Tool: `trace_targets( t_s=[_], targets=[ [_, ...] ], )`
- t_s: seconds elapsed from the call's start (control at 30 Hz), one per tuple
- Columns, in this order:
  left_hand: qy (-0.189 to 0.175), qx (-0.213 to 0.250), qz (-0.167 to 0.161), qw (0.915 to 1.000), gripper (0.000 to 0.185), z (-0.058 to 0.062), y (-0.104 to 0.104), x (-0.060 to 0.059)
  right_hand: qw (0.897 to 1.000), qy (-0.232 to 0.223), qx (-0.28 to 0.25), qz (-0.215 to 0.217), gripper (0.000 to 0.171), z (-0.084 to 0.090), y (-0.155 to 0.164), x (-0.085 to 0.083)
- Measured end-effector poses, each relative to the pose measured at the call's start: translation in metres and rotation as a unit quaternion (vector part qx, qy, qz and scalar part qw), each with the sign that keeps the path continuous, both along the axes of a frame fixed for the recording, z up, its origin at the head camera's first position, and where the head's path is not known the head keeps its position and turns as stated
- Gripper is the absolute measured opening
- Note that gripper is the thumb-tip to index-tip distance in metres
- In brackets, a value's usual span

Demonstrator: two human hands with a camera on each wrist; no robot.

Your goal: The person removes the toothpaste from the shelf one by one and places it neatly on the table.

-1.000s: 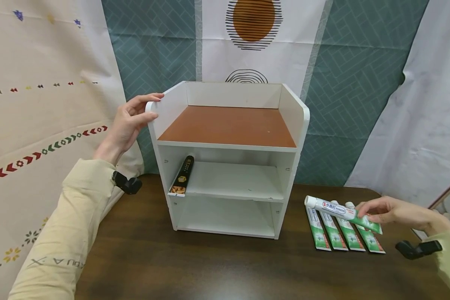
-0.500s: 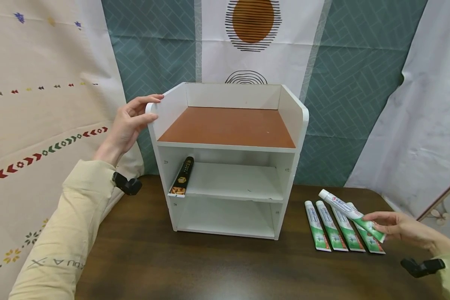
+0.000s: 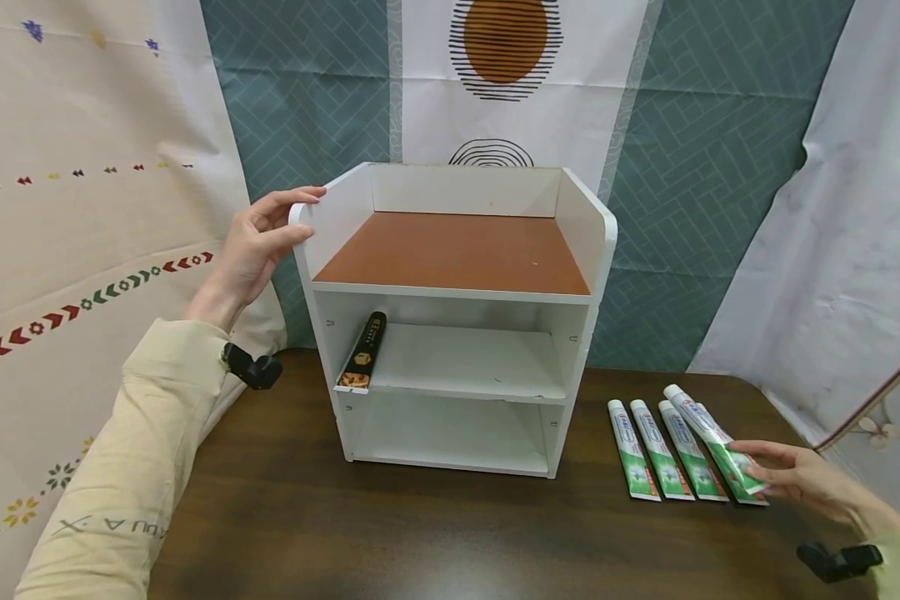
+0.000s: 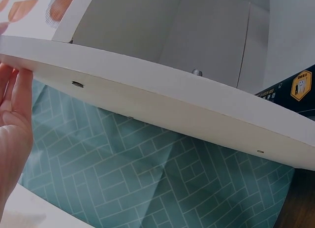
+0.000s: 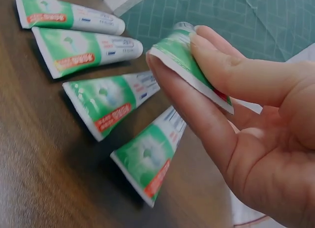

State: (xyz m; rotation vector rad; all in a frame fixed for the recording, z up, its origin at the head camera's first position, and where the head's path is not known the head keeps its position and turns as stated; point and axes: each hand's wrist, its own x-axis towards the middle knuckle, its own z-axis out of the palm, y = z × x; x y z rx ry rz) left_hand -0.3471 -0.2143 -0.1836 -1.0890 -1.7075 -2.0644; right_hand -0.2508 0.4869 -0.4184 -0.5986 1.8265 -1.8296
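Observation:
My right hand (image 3: 810, 479) pinches a white-and-green toothpaste tube (image 3: 708, 433) by its flat end, thumb on one side and fingers on the other. The right wrist view shows that held tube (image 5: 189, 63) raised over the table. Below and left of it, several matching toothpaste tubes (image 3: 633, 458) lie in a row, caps away from me; the held one partly covers the rightmost. My left hand (image 3: 243, 254) grips the top front edge of the left side panel (image 3: 322, 237) of a white shelf unit (image 3: 453, 292). In the left wrist view its fingers (image 4: 19, 92) lie against the panel's outer face.
A slim black tube with gold print (image 3: 362, 358) lies at the left end of the unit's middle shelf (image 3: 472, 358). The unit stands on a dark wooden table (image 3: 435, 533). Patterned cloths (image 3: 690, 167) hang behind and at both sides.
The right hand has moved slightly down, turning the held tube from nearly crosswise to nearly in line with the row and lowering it over the rightmost tube. The left hand keeps its place.

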Motion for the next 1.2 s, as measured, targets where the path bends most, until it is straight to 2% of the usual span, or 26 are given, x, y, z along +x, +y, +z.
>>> trace_targets(
  t_s=[0.13, 0.4, 0.87, 1.03, 1.2],
  targets=[
    [0.0, -0.002, 0.001, 1.0, 0.03, 0.0, 0.0, 0.0, 1.0, 0.01, 0.006, -0.024, 0.046, -0.006, 0.005, 0.004],
    [0.003, -0.001, 0.003, 1.0, 0.03, 0.0, 0.0, 0.0, 0.998, 0.029, -0.02, -0.059, 0.048, -0.019, 0.02, 0.004],
    [0.0, -0.006, 0.006, 1.0, 0.029, -0.001, 0.0, 0.0, 0.993, 0.022, 0.034, -0.115, 0.045, -0.031, 0.044, 0.007],
    [0.001, -0.006, 0.009, 0.9999, 0.029, -0.001, 0.0, 0.0, 0.983, 0.011, 0.092, -0.158, 0.042, -0.029, 0.044, 0.009],
    [0.002, -0.007, 0.008, 0.9999, 0.029, 0.0, -0.001, 0.0, 0.967, 0.008, 0.148, -0.208, 0.038, -0.03, 0.044, 0.01]
  ],
)
